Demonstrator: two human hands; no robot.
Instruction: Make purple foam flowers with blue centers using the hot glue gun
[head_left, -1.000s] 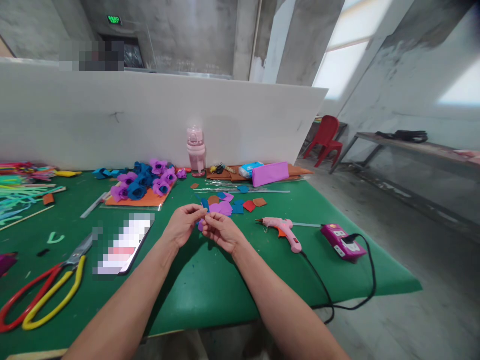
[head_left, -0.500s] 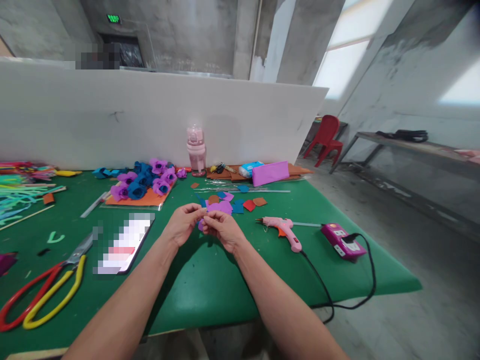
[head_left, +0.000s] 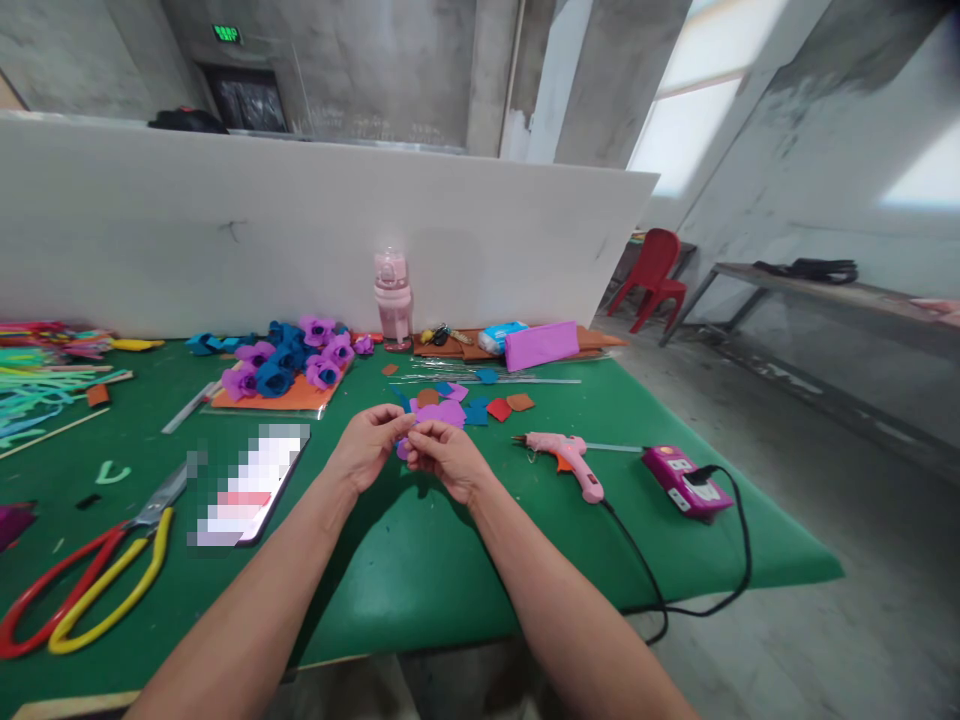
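Note:
My left hand and my right hand meet over the middle of the table, thumbs and fingertips pinched close together. What they pinch is too small and covered to make out. A bit of purple paper shows between the hands; whether it is held or lies beneath them I cannot tell. Just behind the fingers lie cut purple petals, with blue pieces, a red piece and brown pieces around them. To the right of my hands a pink glue gun rests on its side.
The green table also bears scissors, a phone, purple and blue paper flowers, a pink bottle and a purple power strip. A black cord droops past the front edge. A white board stands behind.
Both hands keep the same pinched pose in nearly the same spot, with only a very slight shift of the fingers. Things on the table have not moved.

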